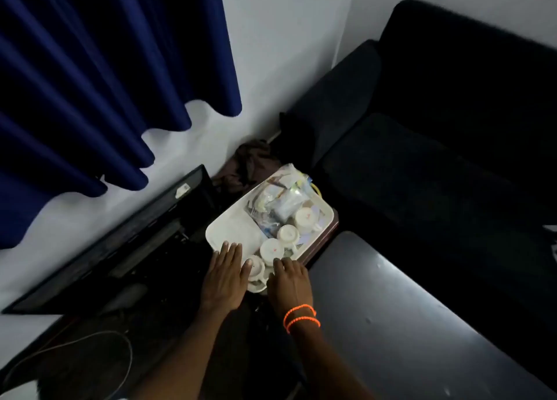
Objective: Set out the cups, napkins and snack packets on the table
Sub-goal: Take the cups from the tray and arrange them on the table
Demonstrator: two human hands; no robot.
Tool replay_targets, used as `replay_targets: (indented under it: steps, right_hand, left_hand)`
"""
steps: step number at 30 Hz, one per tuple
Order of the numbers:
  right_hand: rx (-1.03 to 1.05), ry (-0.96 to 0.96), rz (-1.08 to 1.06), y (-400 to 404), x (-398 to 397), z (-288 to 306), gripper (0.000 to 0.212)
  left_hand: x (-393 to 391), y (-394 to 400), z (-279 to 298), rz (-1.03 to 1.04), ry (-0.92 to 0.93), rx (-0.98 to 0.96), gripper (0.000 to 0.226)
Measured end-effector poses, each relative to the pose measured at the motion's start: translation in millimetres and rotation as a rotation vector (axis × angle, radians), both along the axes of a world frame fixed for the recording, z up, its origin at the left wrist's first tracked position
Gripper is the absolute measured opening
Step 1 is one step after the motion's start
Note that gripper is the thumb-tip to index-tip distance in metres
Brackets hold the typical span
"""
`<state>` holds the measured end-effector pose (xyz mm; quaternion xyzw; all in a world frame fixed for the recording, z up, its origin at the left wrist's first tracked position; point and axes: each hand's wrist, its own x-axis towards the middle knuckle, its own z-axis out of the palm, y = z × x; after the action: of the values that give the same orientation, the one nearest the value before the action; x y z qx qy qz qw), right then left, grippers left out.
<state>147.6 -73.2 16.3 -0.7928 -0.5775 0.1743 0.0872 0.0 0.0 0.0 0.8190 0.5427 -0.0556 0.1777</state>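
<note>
A white tray (229, 228) rests low in the corner between a black screen and a dark sofa. Several white cups stand upside down along its right side, among them one cup (271, 249) near my hands and another cup (306, 217) further back. A clear bag of snack packets and napkins (280, 195) lies at the tray's far end. My left hand (224, 274) lies flat over the tray's near edge, fingers spread. My right hand (289, 282), with orange bead bracelets on the wrist, rests at the tray's near right corner beside the closest cup (256, 268). Neither hand visibly grips anything.
A glossy dark table (407, 324) fills the lower right. The black sofa (437, 158) sits behind it. A flat black screen (120, 243) leans against the white wall at left, under a blue curtain (90, 68). A brown cloth (250, 161) lies behind the tray. A cable (90, 339) loops at lower left.
</note>
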Motion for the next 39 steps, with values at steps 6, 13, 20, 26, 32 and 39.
replay_targets:
  steps: [6,13,20,26,32,39]
  right_hand:
    - [-0.082,0.087,-0.045,11,-25,-67,0.037]
    - [-0.071,0.278,-0.303,18,-45,-89,0.043]
    - [0.054,0.641,-0.546,5,-58,-70,0.048]
    - [0.175,0.975,-0.820,-28,-47,-55,0.036]
    - [0.296,1.045,-1.126,-88,8,-68,0.022]
    - [0.436,1.134,-1.376,-167,89,-87,0.013]
  left_hand:
    - [-3,14,-46,0.102,-0.072,-0.033,0.098]
    - [12,8,-62,0.532,-0.417,-0.133,0.070]
    - [12,-31,-52,0.880,-0.593,-0.075,0.060]
    - [29,-52,-36,0.923,-0.800,-0.155,0.021]
    - [79,-93,-45,0.686,-0.941,-0.529,0.031]
    - [158,-154,-68,0.303,-0.771,-0.863,0.045]
